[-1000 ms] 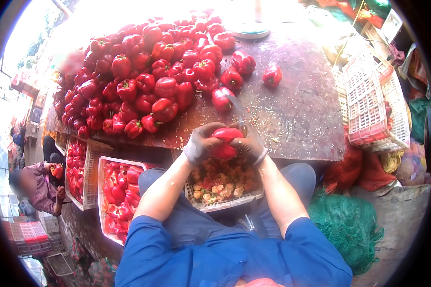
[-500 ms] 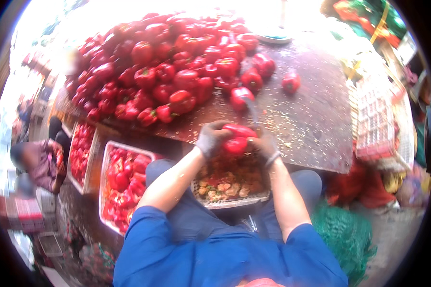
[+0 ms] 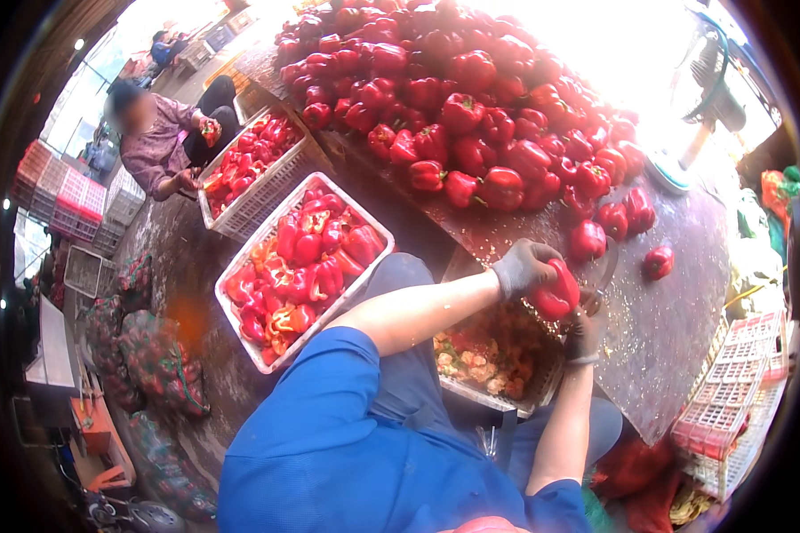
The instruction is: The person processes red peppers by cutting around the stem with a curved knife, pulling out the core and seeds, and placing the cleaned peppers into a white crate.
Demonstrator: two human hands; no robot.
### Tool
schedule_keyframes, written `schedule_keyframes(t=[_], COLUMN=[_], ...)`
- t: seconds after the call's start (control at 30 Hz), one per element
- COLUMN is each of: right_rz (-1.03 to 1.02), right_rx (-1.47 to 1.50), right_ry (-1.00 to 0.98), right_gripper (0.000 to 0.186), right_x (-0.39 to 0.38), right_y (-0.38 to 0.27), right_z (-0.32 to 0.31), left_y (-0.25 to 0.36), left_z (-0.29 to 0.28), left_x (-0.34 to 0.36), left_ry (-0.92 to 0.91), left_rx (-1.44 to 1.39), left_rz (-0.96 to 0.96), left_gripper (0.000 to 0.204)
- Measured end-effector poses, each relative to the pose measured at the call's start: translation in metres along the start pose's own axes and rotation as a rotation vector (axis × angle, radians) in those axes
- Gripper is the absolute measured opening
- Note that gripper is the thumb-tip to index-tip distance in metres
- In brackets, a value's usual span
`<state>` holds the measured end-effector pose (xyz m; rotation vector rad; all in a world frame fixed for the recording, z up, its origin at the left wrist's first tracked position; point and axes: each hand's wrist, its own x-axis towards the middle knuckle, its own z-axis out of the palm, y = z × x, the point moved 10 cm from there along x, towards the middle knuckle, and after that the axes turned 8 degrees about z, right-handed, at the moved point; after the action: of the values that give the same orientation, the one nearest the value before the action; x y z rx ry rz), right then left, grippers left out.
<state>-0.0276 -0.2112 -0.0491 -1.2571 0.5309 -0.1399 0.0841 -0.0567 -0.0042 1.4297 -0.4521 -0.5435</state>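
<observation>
My left hand (image 3: 522, 270), in a grey work glove, grips a red bell pepper (image 3: 556, 295) over the table's near edge. Close against the pepper's right side is my right hand (image 3: 583, 335), gloved too and closed round a knife whose curved blade (image 3: 610, 263) points up and away; its handle is hidden in the fingers. Below both hands, between my knees, a crate (image 3: 526, 410) holds cut-off pepper cores and scraps. Whole red peppers (image 3: 471, 115) are heaped on the table beyond, and one loose pepper (image 3: 658, 262) lies right of the blade.
To my left stands a white crate (image 3: 231, 298) of opened peppers, with a second crate (image 3: 256, 202) behind it. A person (image 3: 160, 133) sits beside that one, holding a pepper. Stacked crates (image 3: 729, 382) stand at right, a fan (image 3: 707, 80) at the far right. Filled net sacks (image 3: 164, 355) lie at left.
My view has swung left, so the table and heap sit further right and more of the left side shows. Both hands still hold the pepper and knife close together.
</observation>
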Motion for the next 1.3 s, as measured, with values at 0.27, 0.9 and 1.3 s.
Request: schedule_keyframes(t=[0.27, 0.9, 1.3], right_rz=[0.149, 0.391, 0.327], right_rx=[-0.198, -0.812, -1.282], right_ry=[-0.21, -0.415, -0.477], right_gripper=[0.025, 0.03, 0.031], right_x=[-0.009, -0.031, -0.033], right_y=[0.016, 0.077, 0.085], right_z=[0.017, 0.089, 0.066], left_y=[0.105, -0.113, -0.084], left_z=[-0.126, -0.514, -0.489], left_x=[-0.027, -0.15, -0.121], left_ry=[0.349, 0.219, 0.239], left_rx=[-0.078, 1.508, 1.498], left_rz=[0.401, -0.643, -0.89], left_gripper=[0.032, 0.084, 0.069])
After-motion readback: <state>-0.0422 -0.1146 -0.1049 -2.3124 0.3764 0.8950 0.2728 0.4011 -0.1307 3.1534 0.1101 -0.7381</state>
